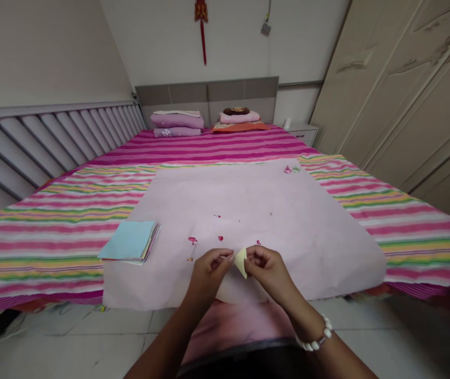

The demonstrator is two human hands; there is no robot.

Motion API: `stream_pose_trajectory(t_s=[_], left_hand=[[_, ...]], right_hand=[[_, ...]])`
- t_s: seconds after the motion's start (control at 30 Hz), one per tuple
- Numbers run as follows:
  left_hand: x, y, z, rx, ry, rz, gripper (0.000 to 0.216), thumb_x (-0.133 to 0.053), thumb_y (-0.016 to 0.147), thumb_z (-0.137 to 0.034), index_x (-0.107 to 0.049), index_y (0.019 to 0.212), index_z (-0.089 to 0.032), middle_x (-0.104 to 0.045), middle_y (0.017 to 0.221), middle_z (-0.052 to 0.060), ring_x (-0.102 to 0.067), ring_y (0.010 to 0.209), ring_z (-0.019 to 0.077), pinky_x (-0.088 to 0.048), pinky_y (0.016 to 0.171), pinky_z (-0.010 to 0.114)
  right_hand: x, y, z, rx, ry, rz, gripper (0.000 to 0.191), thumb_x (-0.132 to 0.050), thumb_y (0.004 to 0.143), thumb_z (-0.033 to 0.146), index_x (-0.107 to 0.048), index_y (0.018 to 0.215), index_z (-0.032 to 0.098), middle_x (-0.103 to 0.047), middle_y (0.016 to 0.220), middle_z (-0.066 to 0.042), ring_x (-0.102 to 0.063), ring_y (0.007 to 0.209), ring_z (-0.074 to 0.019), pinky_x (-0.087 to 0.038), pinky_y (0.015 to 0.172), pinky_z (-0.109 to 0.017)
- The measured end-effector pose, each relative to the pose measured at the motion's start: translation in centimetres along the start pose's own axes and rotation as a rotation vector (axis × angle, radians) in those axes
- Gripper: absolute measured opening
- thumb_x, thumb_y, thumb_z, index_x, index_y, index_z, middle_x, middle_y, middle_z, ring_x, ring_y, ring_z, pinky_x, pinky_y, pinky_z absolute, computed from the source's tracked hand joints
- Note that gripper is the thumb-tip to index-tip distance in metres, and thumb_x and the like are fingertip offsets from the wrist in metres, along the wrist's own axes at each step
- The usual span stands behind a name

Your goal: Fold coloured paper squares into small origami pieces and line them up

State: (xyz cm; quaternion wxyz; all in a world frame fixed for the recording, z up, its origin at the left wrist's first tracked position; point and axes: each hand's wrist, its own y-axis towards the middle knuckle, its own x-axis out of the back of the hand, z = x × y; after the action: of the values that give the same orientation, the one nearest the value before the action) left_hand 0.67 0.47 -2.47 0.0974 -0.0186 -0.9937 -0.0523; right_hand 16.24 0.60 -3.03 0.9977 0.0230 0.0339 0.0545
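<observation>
Between my two hands is a small piece of pale yellow folded paper (241, 261), held up above the near part of a large pale pink sheet (217, 189). My left hand (212, 267) pinches its left side with thumb and fingertips. On the right side, my right hand (266, 266) grips the paper between thumb and curled fingers. A bracelet of white beads (315, 339) circles my right wrist. To the left lies a stack of coloured paper (130, 241), light blue on top.
Small red marks or scraps (192, 240) dot the sheet beyond my hands. Two little folded paper pieces (288, 169), pink and green, sit near its far right corner. The sheet lies on a bed with a striped cover (402, 221). A railing (51, 137) runs along the left.
</observation>
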Motion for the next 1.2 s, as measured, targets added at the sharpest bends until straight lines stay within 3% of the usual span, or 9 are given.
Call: stream_pose_trajectory(t_s=[0.13, 0.33, 0.5, 0.7, 0.83, 0.97, 1.2], left_hand=[[-0.7, -0.4, -0.2, -0.149, 0.212, -0.078, 0.033, -0.067, 0.072, -0.03, -0.067, 0.102, -0.016, -0.063, 0.092, 0.007, -0.061, 0.065, 0.0137, -0.051, 0.057, 0.026], [-1.4, -0.6, -0.1, -0.199, 0.232, -0.016, 0.021, -0.055, 0.081, -0.021, -0.065, 0.098, -0.017, -0.064, 0.095, 0.009, -0.065, 0.075, 0.0158, -0.055, 0.065, 0.027], [-1.6, -0.5, -0.1, -0.127, 0.17, -0.04, 0.021, -0.055, 0.077, -0.016, -0.065, 0.096, -0.017, -0.069, 0.094, 0.008, -0.068, 0.079, 0.0184, -0.056, 0.07, 0.029], [-1.8, -0.7, -0.5, -0.051, 0.082, -0.114, 0.016, -0.059, 0.074, -0.015, -0.065, 0.088, -0.017, -0.072, 0.083, 0.005, -0.069, 0.07, 0.0166, -0.055, 0.063, 0.025], [-1.5, -0.8, -0.5, -0.074, -0.087, -0.063, 0.012, -0.061, 0.075, -0.019, -0.066, 0.085, -0.017, -0.072, 0.088, 0.006, -0.069, 0.077, 0.0173, -0.055, 0.068, 0.025], [-0.8, -0.6, -0.4, -0.119, -0.147, -0.002, 0.013, -0.064, 0.076, -0.023, -0.07, 0.085, -0.015, -0.071, 0.096, 0.009, -0.068, 0.085, 0.02, -0.056, 0.071, 0.028], [0.3, -0.9, -0.8, -0.347, 0.1, 0.118, 0.022, -0.057, 0.082, -0.017, -0.069, 0.1, -0.019, -0.069, 0.106, 0.009, -0.064, 0.097, 0.0198, -0.054, 0.081, 0.031]], right_hand=[[-0.4, 0.0, -0.3, 0.145, -0.232, -0.144, 0.006, -0.06, 0.069, 0.017, -0.066, 0.068, 0.018, -0.052, 0.055, 0.003, -0.047, 0.05, -0.0115, -0.037, 0.048, -0.024], [-0.9, -0.5, 0.5, 0.343, -0.426, -0.108, 0.018, -0.055, 0.077, 0.013, -0.071, 0.08, 0.02, -0.058, 0.066, -0.001, -0.052, 0.058, -0.0142, -0.042, 0.055, -0.026], [-1.2, -0.5, 0.5, 0.399, -0.448, -0.118, 0.018, -0.055, 0.077, 0.011, -0.07, 0.08, 0.021, -0.06, 0.074, -0.004, -0.055, 0.063, -0.016, -0.044, 0.057, -0.028], [-1.5, -0.5, 0.3, 0.41, -0.403, -0.166, 0.018, -0.056, 0.074, 0.01, -0.068, 0.074, 0.022, -0.06, 0.075, -0.004, -0.053, 0.063, -0.016, -0.043, 0.055, -0.028], [-1.3, -0.4, 0.2, 0.357, -0.228, -0.176, 0.013, -0.061, 0.072, 0.013, -0.07, 0.073, 0.022, -0.061, 0.076, -0.003, -0.052, 0.062, -0.0147, -0.042, 0.054, -0.027], [-0.8, -0.3, 0.1, 0.192, 0.044, -0.142, 0.006, -0.068, 0.066, 0.017, -0.071, 0.071, 0.021, -0.062, 0.078, -0.003, -0.051, 0.059, -0.0125, -0.042, 0.054, -0.026], [-0.5, -0.4, 0.5, 0.038, 0.244, -0.103, 0.008, -0.067, 0.065, 0.019, -0.072, 0.07, 0.021, -0.065, 0.073, -0.002, -0.056, 0.066, -0.0157, -0.045, 0.062, -0.028]])
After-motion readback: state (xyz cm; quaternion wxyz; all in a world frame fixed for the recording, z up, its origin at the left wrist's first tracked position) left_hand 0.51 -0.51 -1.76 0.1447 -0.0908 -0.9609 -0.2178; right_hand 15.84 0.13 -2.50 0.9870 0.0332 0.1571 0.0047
